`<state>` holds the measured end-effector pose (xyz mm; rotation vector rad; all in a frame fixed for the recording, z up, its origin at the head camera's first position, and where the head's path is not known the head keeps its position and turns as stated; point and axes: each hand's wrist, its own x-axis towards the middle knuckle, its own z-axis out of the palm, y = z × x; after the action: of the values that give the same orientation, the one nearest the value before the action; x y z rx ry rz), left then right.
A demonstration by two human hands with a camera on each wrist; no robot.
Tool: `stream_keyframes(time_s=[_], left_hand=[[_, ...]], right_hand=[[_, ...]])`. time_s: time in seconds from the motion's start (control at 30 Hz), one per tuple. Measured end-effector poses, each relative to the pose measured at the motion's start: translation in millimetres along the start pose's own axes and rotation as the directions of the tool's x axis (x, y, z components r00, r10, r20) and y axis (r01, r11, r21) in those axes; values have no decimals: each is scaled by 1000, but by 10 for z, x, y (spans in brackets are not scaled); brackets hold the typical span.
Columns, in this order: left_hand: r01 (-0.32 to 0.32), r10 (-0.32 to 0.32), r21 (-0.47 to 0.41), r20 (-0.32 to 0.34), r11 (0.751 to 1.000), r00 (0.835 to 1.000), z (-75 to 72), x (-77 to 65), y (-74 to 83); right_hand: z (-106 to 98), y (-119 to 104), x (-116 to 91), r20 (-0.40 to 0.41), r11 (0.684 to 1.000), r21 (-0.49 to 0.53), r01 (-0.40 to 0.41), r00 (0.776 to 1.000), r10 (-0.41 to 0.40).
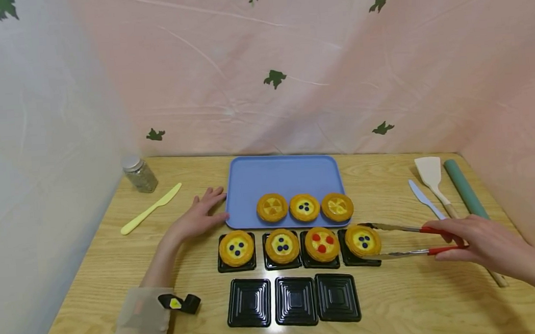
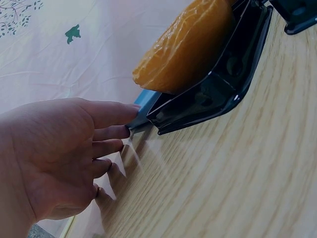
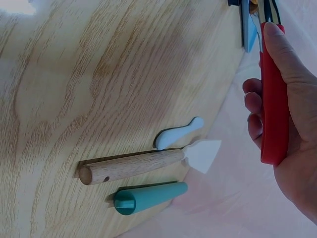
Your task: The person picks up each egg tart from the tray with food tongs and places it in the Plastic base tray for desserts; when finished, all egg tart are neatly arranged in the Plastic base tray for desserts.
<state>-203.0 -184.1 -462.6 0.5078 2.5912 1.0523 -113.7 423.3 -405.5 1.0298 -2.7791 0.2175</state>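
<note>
My right hand [image 1: 483,235] grips a pair of red-handled metal tongs [image 1: 443,251]. Their tips lie on either side of a tart with blue berries [image 1: 363,242], which sits on the rightmost black square base [image 1: 346,251] of the upper row. Whether the tips press on the tart I cannot tell. My left hand [image 1: 201,217] lies with fingers extended at the left edge of a blue tray [image 1: 286,173], fingertips at its rim in the left wrist view. Three tarts stand along the tray's near side: two with fruit wedges and a berry tart [image 1: 304,207] between them.
Left of the tongs, a red-topped tart [image 1: 322,244] and two berry tarts sit on black bases. Three bare black bases [image 1: 295,300] lie nearer. A jar [image 1: 140,174] and yellow knife [image 1: 150,210] are left; a pale knife [image 1: 423,198], spatula [image 1: 430,173] and green cylinder [image 1: 464,185] right.
</note>
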Motion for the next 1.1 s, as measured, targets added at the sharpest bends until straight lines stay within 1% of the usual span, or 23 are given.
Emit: stream_keyframes(time_s=[0.63,0.97,1.1], left_hand=[[-9,9,1,-3,1000,1000,7,9,-8],[5,-5,3,1,1000,1000,12,10,-4],[0,0,-1,-4,1000,1000,14,6,-2]], right_hand=[[23,-15,-8,7,1000,-14,-17,1000,17],[31,-26,-4,25,1000,7,-27,999,27],[42,-27,-7,25,999,15,-29,999,29]])
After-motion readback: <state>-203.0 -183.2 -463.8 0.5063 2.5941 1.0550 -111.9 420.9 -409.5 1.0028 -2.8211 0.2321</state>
